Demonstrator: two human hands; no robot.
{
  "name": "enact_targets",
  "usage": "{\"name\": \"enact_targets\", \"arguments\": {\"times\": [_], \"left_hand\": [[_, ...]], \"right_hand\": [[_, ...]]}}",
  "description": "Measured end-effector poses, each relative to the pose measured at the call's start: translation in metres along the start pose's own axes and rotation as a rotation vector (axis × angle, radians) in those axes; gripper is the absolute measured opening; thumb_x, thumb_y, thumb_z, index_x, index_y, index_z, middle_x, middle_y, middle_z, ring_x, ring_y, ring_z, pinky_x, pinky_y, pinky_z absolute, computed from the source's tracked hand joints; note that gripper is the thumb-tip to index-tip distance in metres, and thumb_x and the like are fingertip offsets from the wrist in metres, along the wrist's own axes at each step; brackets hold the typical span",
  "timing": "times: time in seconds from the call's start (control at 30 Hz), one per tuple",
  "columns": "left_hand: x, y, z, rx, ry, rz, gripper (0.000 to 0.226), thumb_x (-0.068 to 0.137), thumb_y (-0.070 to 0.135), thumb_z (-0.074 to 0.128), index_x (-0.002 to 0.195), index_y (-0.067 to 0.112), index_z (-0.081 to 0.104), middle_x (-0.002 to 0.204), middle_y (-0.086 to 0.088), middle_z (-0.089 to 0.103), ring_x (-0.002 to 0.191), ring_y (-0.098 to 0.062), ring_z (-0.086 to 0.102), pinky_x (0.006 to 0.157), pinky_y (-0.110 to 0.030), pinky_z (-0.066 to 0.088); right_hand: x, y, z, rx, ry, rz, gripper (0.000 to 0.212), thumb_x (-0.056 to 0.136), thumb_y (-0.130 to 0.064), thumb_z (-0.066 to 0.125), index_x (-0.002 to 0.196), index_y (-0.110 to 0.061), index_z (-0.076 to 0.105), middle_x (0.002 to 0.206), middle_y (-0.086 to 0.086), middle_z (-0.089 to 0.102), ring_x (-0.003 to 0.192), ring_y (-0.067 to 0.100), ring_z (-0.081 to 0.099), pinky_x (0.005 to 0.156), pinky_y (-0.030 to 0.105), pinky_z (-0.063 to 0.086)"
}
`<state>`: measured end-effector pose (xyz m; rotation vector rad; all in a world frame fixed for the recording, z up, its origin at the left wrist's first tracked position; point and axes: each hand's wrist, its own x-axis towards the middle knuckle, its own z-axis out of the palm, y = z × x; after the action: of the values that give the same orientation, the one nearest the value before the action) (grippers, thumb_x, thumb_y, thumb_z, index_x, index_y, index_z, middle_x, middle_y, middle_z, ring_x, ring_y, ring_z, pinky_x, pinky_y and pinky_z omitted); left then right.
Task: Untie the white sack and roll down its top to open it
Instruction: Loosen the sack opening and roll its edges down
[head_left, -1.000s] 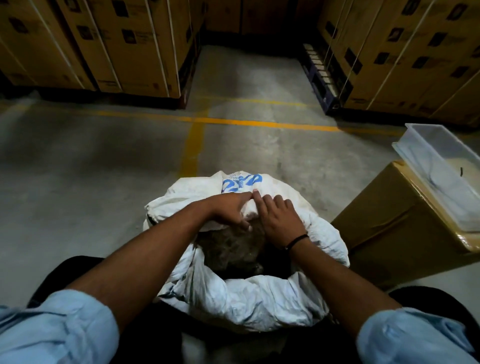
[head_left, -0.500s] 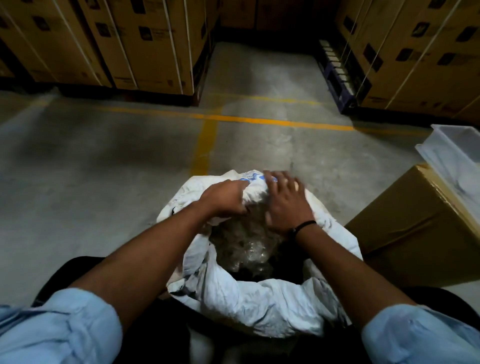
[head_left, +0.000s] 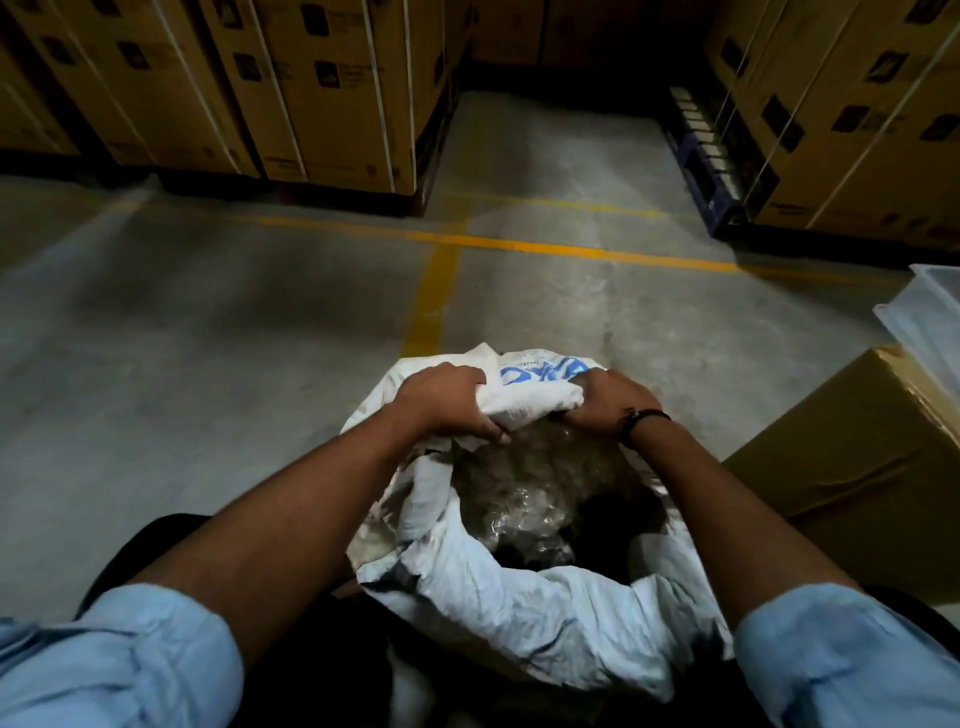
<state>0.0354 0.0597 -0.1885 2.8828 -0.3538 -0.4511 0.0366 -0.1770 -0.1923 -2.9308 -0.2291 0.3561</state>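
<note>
The white sack (head_left: 524, 603) stands on the floor between my knees, its mouth open and its rim bunched into a thick roll. Blue print shows on the far edge. My left hand (head_left: 447, 402) grips the far rim on the left side. My right hand (head_left: 608, 402), with a black band on the wrist, grips the same rim on the right. Both fists are closed around the rolled fabric. Inside the sack lies crinkled clear plastic (head_left: 530, 499) over dark contents.
A brown cardboard box (head_left: 852, 452) stands close on the right with a translucent plastic bin (head_left: 924, 322) on top. Stacked strapped cartons (head_left: 322, 88) on pallets line the back left and the back right (head_left: 852, 114). Yellow lines (head_left: 436, 270) mark the concrete floor.
Both hands moved from the middle of the sack's mouth to the far rim, spread apart, and closed on it. The rim now looks rolled thicker and the opening wider.
</note>
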Motion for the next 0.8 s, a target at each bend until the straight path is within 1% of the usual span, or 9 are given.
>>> {"name": "enact_targets", "arguments": {"times": [0.13, 0.2, 0.3, 0.4, 0.5, 0.57, 0.63, 0.7, 0.8], "left_hand": [[0.001, 0.008, -0.007, -0.346, -0.012, 0.068, 0.069, 0.063, 0.046, 0.091, 0.121, 0.019, 0.065, 0.115, -0.005, 0.072, 0.103, -0.025, 0.066, 0.086, -0.033, 0.052], [0.003, 0.01, -0.014, -0.461, -0.069, 0.132, 0.055, 0.065, 0.029, 0.09, 0.114, 0.019, 0.067, 0.107, -0.005, 0.074, 0.095, -0.026, 0.069, 0.083, -0.035, 0.055], [0.002, 0.005, -0.024, -0.52, -0.184, 0.188, 0.062, 0.059, 0.035, 0.09, 0.116, 0.023, 0.067, 0.109, 0.0, 0.075, 0.099, -0.02, 0.07, 0.091, -0.037, 0.056], [-0.005, 0.012, -0.026, -0.454, -0.18, 0.162, 0.084, 0.06, 0.053, 0.09, 0.132, 0.023, 0.059, 0.127, 0.0, 0.068, 0.11, -0.015, 0.063, 0.099, -0.032, 0.049], [-0.022, 0.023, -0.001, -0.036, 0.11, 0.004, 0.126, 0.053, 0.076, 0.081, 0.154, 0.026, 0.025, 0.148, -0.01, 0.047, 0.135, -0.034, 0.041, 0.115, -0.048, 0.028], [-0.028, 0.022, 0.021, 0.009, 0.176, -0.107, 0.137, 0.054, 0.08, 0.076, 0.158, 0.023, 0.007, 0.149, -0.016, 0.044, 0.14, -0.041, 0.037, 0.119, -0.059, 0.016], [-0.028, 0.018, 0.032, -0.11, 0.183, -0.136, 0.127, 0.061, 0.072, 0.078, 0.154, 0.017, 0.012, 0.136, -0.015, 0.057, 0.129, -0.037, 0.053, 0.114, -0.055, 0.031], [-0.024, 0.015, 0.035, -0.219, 0.237, -0.137, 0.108, 0.068, 0.058, 0.08, 0.148, 0.013, 0.022, 0.121, -0.013, 0.065, 0.113, -0.033, 0.064, 0.094, -0.042, 0.049], [-0.022, 0.01, 0.03, -0.389, 0.17, -0.199, 0.092, 0.067, 0.047, 0.084, 0.136, 0.012, 0.036, 0.113, -0.008, 0.066, 0.105, -0.027, 0.065, 0.074, -0.032, 0.047]], "right_hand": [[-0.007, -0.021, -0.001, -0.279, 0.365, -0.215, 0.098, 0.062, -0.052, 0.07, 0.147, -0.02, 0.031, 0.134, 0.008, 0.052, 0.121, 0.029, 0.048, 0.1, 0.044, 0.032], [-0.015, -0.041, 0.004, -0.327, 0.498, -0.437, 0.101, 0.067, -0.051, 0.064, 0.152, -0.013, 0.024, 0.136, 0.012, 0.049, 0.118, 0.031, 0.048, 0.101, 0.045, 0.033], [-0.012, -0.059, 0.013, -0.301, 0.551, -0.546, 0.085, 0.075, -0.039, 0.047, 0.148, -0.001, 0.03, 0.115, 0.019, 0.061, 0.088, 0.034, 0.061, 0.075, 0.04, 0.049], [-0.005, -0.057, 0.01, -0.269, 0.442, -0.507, 0.078, 0.078, -0.032, 0.042, 0.147, 0.003, 0.029, 0.085, 0.019, 0.068, 0.061, 0.035, 0.064, 0.049, 0.035, 0.045], [0.0, -0.051, 0.002, -0.236, 0.245, -0.275, 0.072, 0.082, -0.033, 0.052, 0.146, -0.009, 0.032, 0.104, 0.017, 0.07, 0.087, 0.037, 0.068, 0.068, 0.037, 0.049], [0.005, -0.045, 0.0, -0.174, 0.162, -0.089, 0.061, 0.081, -0.041, 0.053, 0.133, -0.013, 0.041, 0.116, 0.015, 0.066, 0.105, 0.035, 0.063, 0.083, 0.039, 0.05], [0.005, -0.043, 0.0, -0.149, 0.096, -0.015, 0.059, 0.08, -0.047, 0.054, 0.129, -0.015, 0.043, 0.12, 0.013, 0.065, 0.109, 0.033, 0.061, 0.086, 0.04, 0.048], [0.002, -0.045, 0.003, -0.161, 0.14, -0.06, 0.069, 0.077, -0.046, 0.058, 0.136, -0.017, 0.038, 0.118, 0.012, 0.064, 0.108, 0.033, 0.061, 0.086, 0.04, 0.047], [-0.007, -0.055, 0.011, -0.324, 0.328, -0.291, 0.1, 0.07, -0.046, 0.061, 0.153, -0.014, 0.016, 0.134, 0.013, 0.05, 0.124, 0.034, 0.046, 0.102, 0.048, 0.035]]}}
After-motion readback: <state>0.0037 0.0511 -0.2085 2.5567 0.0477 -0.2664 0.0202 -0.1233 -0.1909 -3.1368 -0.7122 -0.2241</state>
